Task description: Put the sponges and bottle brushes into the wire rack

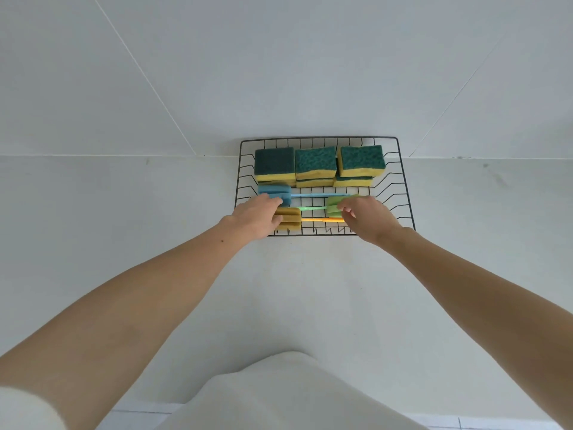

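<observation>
Left hand fingers curled, touching yellow brush head; right hand pinching the handle end by green brush — grip partly hidden — sponges stacked behind in wire rack.

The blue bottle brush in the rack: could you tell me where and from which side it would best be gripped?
Probably the bare handle of the blue bottle brush, pinched from above. It lies flat and exposed across the wire rack, while the left hand covers part of its foam head and sponges crowd the far side.

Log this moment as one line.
left hand on yellow brush | right hand at green brush | sponges in wire rack
</observation>
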